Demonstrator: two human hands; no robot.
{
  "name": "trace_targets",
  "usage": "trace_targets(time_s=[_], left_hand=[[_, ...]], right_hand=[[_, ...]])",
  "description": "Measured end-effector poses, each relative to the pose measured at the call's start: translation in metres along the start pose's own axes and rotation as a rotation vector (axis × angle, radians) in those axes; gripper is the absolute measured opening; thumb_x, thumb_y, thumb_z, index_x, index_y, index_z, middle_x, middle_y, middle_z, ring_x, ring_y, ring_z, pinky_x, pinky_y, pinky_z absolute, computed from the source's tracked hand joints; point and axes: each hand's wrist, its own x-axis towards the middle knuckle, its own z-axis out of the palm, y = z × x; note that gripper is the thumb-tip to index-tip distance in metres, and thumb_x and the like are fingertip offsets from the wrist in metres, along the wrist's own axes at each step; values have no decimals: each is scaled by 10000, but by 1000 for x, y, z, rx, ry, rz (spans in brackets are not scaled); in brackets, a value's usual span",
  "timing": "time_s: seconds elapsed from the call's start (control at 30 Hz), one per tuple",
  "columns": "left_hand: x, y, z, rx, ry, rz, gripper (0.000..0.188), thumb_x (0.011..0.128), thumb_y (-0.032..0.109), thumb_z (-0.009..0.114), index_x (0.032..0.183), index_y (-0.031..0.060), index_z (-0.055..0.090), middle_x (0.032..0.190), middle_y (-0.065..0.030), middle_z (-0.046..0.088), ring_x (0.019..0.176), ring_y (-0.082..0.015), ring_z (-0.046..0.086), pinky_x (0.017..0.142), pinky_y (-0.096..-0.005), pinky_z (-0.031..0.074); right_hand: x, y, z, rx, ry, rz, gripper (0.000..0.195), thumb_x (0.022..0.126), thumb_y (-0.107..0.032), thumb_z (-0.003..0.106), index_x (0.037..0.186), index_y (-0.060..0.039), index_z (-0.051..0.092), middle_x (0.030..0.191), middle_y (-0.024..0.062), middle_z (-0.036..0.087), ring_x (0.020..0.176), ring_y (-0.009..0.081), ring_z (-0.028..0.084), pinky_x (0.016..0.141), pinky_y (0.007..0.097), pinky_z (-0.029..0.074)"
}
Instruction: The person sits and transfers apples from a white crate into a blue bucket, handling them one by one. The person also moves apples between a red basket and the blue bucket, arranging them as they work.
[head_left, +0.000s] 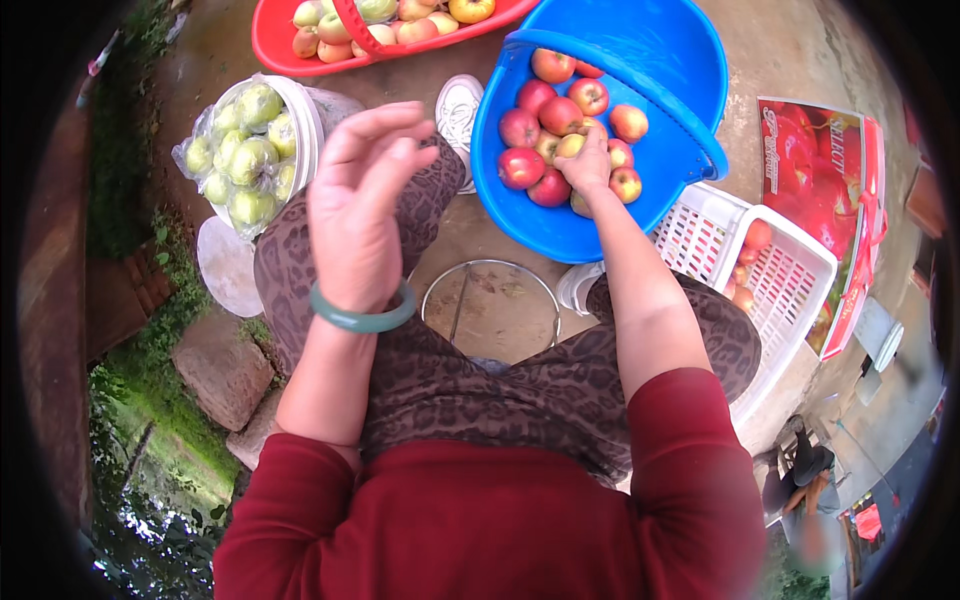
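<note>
My right hand reaches into a blue plastic basket that holds several red and yellow apples. Its thumb and fingers lie around a yellowish apple in the pile; whether they grip it firmly cannot be told. Raised above my left thigh, my left hand is empty, with its fingers loosely curled and the thumb apart. A green bangle circles that wrist. The hand is nearest to a white bucket of green apples in clear plastic bags.
A red basket of apples stands ahead. On the right are a white perforated plastic basket with apples and a printed red carton. Between my legs is a metal ring frame. Stones lie left; another person sits behind right.
</note>
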Motion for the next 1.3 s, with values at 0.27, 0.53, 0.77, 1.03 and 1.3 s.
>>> trace_targets(time_s=[0.27,0.53,0.77,1.03,1.3], left_hand=[[-4,-35,1,-117,-71,-291,195,872,106,533,1037,2,544,1034,-91,575,957,-178,569,827,-315,467],[-8,-58,21,-90,-205,-420,181,862,143,558,1011,41,560,997,-69,587,898,-164,580,779,-298,475],[-19,-75,31,-77,-299,-416,227,856,152,567,1047,30,553,993,-82,589,899,-190,587,766,-319,494],[-39,-70,33,-104,-403,-440,274,856,176,567,1085,29,533,1054,-120,574,942,-229,579,817,-357,487],[-45,-74,72,-172,-528,-544,285,858,197,558,1092,38,520,1073,-122,567,980,-261,560,866,-390,461]], right_hand=[[-8,14,-9,-38,-34,-10,676,669,-198,715,1266,-138,402,1216,175,434,1142,329,437,974,378,376],[-27,-3,-51,-110,-26,-103,441,743,-170,621,1161,-63,532,1113,217,569,1057,325,550,909,397,425],[-92,-47,-183,37,-263,-492,362,790,-181,638,1110,-29,563,949,140,637,870,214,616,769,323,491],[-210,73,-306,369,328,-416,322,820,-142,583,1116,-18,566,960,116,638,893,175,602,787,277,477],[-228,340,-181,361,337,476,458,763,-206,620,1177,-39,517,944,117,621,808,187,608,591,304,509]])
